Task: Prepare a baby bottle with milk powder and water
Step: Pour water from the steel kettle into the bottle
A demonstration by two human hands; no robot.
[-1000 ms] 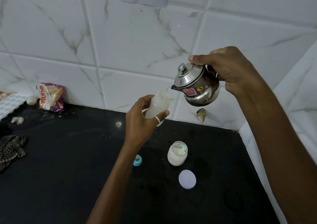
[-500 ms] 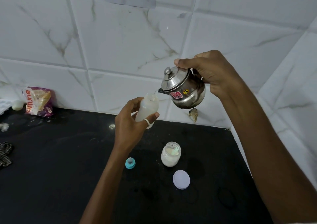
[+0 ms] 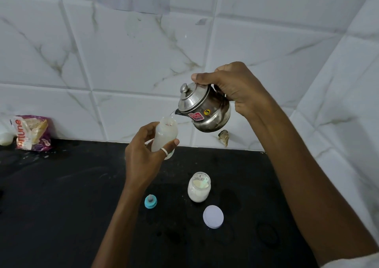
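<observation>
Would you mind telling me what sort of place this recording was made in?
Most likely a home kitchen: a black stone countertop against white marble-patterned wall tiles, a steel kettle tipped over a translucent baby bottle, and a purple food packet by the wall.

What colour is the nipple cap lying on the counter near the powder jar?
Teal-blue nipple cap, with a greyish nipple at its centre; the head view shows it clearly.

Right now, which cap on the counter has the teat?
The teal cap, left of the powder jar; the pale lid is flat.

The right hand [image 3: 240,87] hides the kettle [image 3: 213,120] handle.
</observation>
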